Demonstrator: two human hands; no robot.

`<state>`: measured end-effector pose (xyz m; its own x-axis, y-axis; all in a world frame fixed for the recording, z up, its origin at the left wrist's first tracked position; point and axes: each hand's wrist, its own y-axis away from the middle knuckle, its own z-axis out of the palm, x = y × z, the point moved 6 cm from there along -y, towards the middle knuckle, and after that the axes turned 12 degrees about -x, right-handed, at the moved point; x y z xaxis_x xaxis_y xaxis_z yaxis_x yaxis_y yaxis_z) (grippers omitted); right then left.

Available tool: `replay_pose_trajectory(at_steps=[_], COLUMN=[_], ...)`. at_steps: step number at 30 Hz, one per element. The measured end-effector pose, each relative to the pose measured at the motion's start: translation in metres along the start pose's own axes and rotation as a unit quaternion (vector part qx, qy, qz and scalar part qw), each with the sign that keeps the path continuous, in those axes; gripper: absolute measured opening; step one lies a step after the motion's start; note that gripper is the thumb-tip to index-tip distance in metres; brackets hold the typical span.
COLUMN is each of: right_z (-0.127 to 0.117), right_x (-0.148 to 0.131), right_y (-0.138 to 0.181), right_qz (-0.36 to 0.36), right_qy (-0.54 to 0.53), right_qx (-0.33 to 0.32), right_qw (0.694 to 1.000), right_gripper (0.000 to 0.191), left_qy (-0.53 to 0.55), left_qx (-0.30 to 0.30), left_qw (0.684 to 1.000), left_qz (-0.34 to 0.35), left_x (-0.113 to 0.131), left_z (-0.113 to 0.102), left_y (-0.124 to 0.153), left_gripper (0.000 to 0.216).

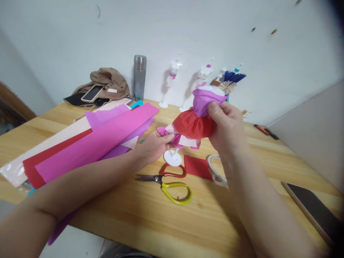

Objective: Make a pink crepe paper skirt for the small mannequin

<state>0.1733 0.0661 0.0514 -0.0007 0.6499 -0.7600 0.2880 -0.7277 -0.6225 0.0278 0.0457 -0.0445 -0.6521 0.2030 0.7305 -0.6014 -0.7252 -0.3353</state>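
A small white mannequin on a round stand [172,158] wears a paper dress [195,123]: purple bodice, red ruffled skirt, pink and pale layers beneath. My right hand [227,125] is wrapped round the bodice and waist from the right. My left hand [154,145] pinches the pink hem at the lower left of the skirt. The mannequin is tilted and held above the wooden table [139,211].
Scissors [168,182] with red and yellow handles lie in front of the stand. A red paper piece [197,166] and a tape roll [216,170] lie beside them. Crepe paper sheets [88,143] spread at left. Three more mannequins [172,84], a flask [139,77], a cloth with a phone [92,93] stand behind. A tablet [314,211] lies at right.
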Motion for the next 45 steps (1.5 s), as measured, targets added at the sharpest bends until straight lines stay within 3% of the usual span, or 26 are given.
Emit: replay_pose_trajectory(at_steps=[6, 13, 20, 25, 27, 30, 31, 32, 33, 35, 37, 41, 45], right_z=[-0.001, 0.004, 0.011, 0.011, 0.000, -0.017, -0.013, -0.004, 0.011, 0.038, 0.054, 0.057, 0.048], right_x=[-0.001, -0.002, -0.004, -0.004, -0.009, -0.041, -0.056, -0.067, -0.074, -0.074, -0.068, -0.060, -0.055], right_y=[-0.001, 0.000, 0.003, 0.005, 0.010, 0.034, 0.044, 0.051, 0.056, 0.065, 0.071, 0.073, 0.075], right_qz=[-0.014, 0.003, 0.033, 0.055, 0.036, -0.131, -0.201, -0.256, -0.288, -0.307, -0.300, -0.306, -0.314], right_qy=[0.026, 0.018, -0.038, -0.049, -0.020, 0.144, 0.227, 0.309, 0.381, 0.489, 0.553, 0.613, 0.582], right_qx=[-0.010, 0.008, 0.060, 0.055, 0.109, 0.248, 0.252, 0.215, 0.138, -0.017, -0.082, -0.032, -0.029], right_qw=[1.000, 1.000, 0.997, 0.996, 0.993, 0.949, 0.919, 0.890, 0.867, 0.816, 0.773, 0.728, 0.750], right_gripper=[0.020, 0.023, 0.028, 0.031, 0.028, 0.016, 0.012, 0.010, 0.009, 0.019, 0.019, 0.017, 0.021], left_qy=[0.025, -0.026, -0.001, -0.016, -0.014, 0.000, 0.004, 0.007, 0.008, 0.003, -0.007, -0.020, -0.017], left_qx=[-0.081, 0.014, -0.019, 0.016, 0.025, 0.028, 0.028, 0.024, 0.018, -0.003, -0.018, -0.005, 0.001], left_qw=[0.996, 0.999, 0.999, 0.999, 0.999, 1.000, 1.000, 1.000, 1.000, 1.000, 1.000, 1.000, 1.000], left_qz=[-0.030, -0.039, -0.028, -0.026, -0.021, -0.014, -0.013, -0.014, -0.016, -0.020, -0.021, -0.018, -0.005], left_x=[0.004, 0.000, 0.006, 0.005, 0.004, 0.005, 0.006, 0.007, 0.007, 0.008, 0.009, 0.010, 0.011], left_z=[0.017, 0.002, 0.009, 0.008, 0.008, 0.010, 0.011, 0.013, 0.015, 0.021, 0.024, 0.022, 0.021], left_y=[0.002, -0.002, -0.003, -0.003, -0.003, -0.003, -0.003, -0.003, -0.003, -0.003, -0.003, -0.002, -0.003], left_gripper=[0.045, 0.028, 0.039, 0.032, 0.027, 0.024, 0.025, 0.027, 0.027, 0.025, 0.023, 0.023, 0.016])
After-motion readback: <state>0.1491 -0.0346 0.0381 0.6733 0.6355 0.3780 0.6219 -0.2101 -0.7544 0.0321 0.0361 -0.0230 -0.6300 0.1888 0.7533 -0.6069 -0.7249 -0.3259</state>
